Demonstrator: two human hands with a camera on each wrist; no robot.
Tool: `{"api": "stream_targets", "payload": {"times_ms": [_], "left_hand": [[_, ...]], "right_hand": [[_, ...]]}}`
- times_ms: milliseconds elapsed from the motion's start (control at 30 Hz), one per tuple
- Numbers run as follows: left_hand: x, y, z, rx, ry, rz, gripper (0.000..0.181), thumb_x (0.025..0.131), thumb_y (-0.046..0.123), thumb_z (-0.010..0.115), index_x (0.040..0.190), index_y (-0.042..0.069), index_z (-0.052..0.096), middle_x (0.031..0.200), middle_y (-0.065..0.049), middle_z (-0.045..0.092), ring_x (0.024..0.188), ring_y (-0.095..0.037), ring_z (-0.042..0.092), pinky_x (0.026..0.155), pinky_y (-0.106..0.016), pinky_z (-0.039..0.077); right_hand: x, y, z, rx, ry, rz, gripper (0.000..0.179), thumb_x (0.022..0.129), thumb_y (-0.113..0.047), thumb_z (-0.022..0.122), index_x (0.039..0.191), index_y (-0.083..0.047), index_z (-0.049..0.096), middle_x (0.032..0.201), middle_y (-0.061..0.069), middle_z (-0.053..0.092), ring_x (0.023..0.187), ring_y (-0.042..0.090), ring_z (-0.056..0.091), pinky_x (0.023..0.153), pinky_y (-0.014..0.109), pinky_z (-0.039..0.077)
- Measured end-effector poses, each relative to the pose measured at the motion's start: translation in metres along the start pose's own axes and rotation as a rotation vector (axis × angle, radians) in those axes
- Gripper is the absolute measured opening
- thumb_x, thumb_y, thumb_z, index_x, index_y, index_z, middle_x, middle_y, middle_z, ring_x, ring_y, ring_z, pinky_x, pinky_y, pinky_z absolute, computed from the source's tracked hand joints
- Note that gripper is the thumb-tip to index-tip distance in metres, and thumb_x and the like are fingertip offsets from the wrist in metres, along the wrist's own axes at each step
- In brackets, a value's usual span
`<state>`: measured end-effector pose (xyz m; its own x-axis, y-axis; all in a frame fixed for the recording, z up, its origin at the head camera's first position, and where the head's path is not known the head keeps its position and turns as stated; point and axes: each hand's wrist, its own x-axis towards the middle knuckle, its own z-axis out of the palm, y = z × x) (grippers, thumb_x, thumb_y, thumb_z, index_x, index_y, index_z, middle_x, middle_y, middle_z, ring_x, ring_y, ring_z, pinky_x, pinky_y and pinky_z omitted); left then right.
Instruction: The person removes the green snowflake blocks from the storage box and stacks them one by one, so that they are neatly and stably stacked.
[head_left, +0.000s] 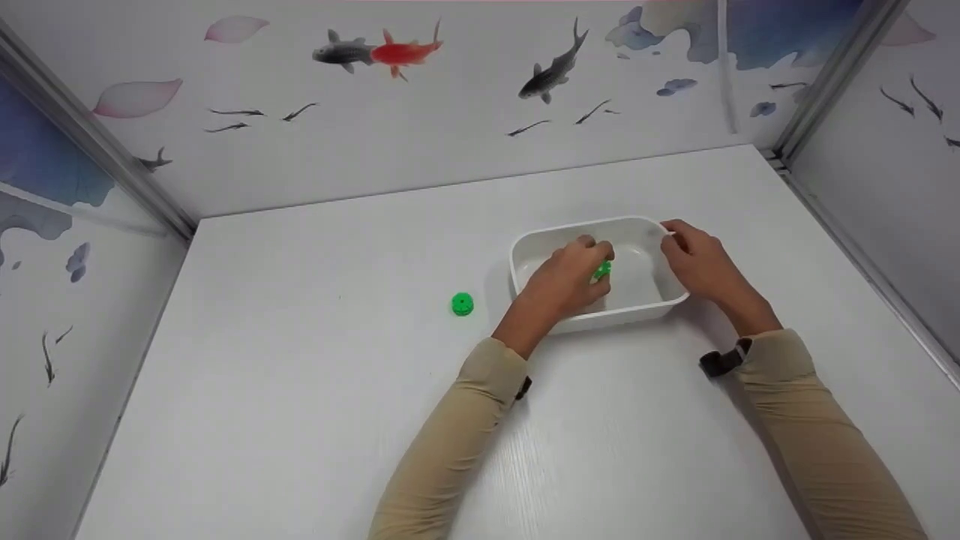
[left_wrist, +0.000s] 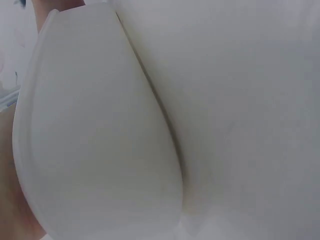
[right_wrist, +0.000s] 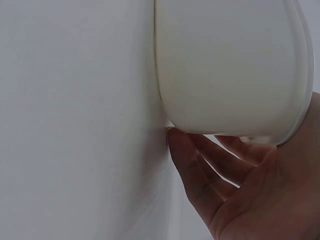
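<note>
My left hand [head_left: 574, 274] reaches over the near-left rim of a white plastic tub [head_left: 636, 309]. Between its thumb and fingers it pinches a small green toothed piece [head_left: 602, 270], mostly covered by the hand. At the tub's right end my right hand [head_left: 696, 259] grips the rim. In the right wrist view, the fingers [right_wrist: 192, 170] press against the outside of the tub wall [right_wrist: 230, 65]. The left wrist view is filled by the tub's outer wall [left_wrist: 100, 125], so the left hand's grip is hidden there.
A green round notched piece [head_left: 463, 304] lies on the white table [head_left: 300, 360], left of the tub. White panels [head_left: 450, 112] painted with fish rise behind the table and at both sides. Dark straps [head_left: 724, 362] show at the sleeve cuffs.
</note>
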<state>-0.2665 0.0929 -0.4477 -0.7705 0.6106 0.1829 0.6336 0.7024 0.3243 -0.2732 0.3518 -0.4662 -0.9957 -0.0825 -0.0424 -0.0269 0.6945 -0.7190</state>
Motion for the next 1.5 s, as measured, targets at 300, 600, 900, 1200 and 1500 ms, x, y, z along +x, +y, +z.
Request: {"api": "stream_targets", "payload": {"times_ms": [300, 600, 900, 1200, 1500], "left_hand": [[-0.024, -0.01, -0.018, -0.105, 0.098, 0.08, 0.027, 0.105, 0.019, 0.071, 0.132, 0.016, 0.071, 0.127, -0.006, 0.07, 0.106, -0.015, 0.071, 0.095, -0.02, 0.06], [-0.051, -0.029, -0.033, -0.107, 0.167, 0.105, 0.025, 0.104, 0.016, 0.071, 0.129, 0.015, 0.069, 0.129, -0.005, 0.07, 0.113, -0.017, 0.071, 0.095, -0.024, 0.061], [-0.072, -0.045, -0.038, -0.131, 0.206, 0.131, 0.024, 0.103, 0.01, 0.072, 0.126, 0.011, 0.069, 0.126, -0.005, 0.069, 0.11, -0.017, 0.073, 0.095, -0.027, 0.062], [-0.092, -0.057, -0.049, -0.154, 0.229, 0.08, 0.026, 0.101, 0.009, 0.073, 0.127, 0.012, 0.07, 0.126, -0.006, 0.069, 0.109, -0.017, 0.073, 0.097, -0.027, 0.062], [-0.112, -0.073, -0.056, -0.15, 0.259, 0.046, 0.027, 0.1, 0.007, 0.074, 0.127, 0.01, 0.07, 0.125, -0.007, 0.069, 0.109, -0.017, 0.075, 0.097, -0.023, 0.061]], "right_hand": [[0.001, 0.0, 0.001, -0.016, 0.008, 0.017, 0.058, 0.115, -0.042, 0.032, 0.159, -0.009, 0.05, 0.151, 0.028, 0.061, 0.131, 0.042, 0.061, 0.106, 0.059, 0.051], [0.001, 0.002, -0.001, -0.02, 0.007, 0.024, 0.057, 0.115, -0.041, 0.032, 0.16, -0.009, 0.049, 0.15, 0.028, 0.06, 0.13, 0.04, 0.06, 0.107, 0.057, 0.049], [0.001, 0.003, -0.001, -0.025, 0.005, 0.027, 0.058, 0.115, -0.041, 0.032, 0.16, -0.009, 0.049, 0.149, 0.027, 0.061, 0.127, 0.039, 0.061, 0.105, 0.055, 0.05], [0.001, 0.001, 0.0, -0.012, 0.024, 0.018, 0.056, 0.115, -0.04, 0.033, 0.159, -0.01, 0.05, 0.146, 0.026, 0.063, 0.126, 0.038, 0.061, 0.105, 0.054, 0.049], [0.001, 0.0, 0.001, -0.012, 0.011, 0.026, 0.056, 0.115, -0.04, 0.033, 0.159, -0.01, 0.049, 0.15, 0.027, 0.061, 0.13, 0.04, 0.06, 0.108, 0.058, 0.048]]}}
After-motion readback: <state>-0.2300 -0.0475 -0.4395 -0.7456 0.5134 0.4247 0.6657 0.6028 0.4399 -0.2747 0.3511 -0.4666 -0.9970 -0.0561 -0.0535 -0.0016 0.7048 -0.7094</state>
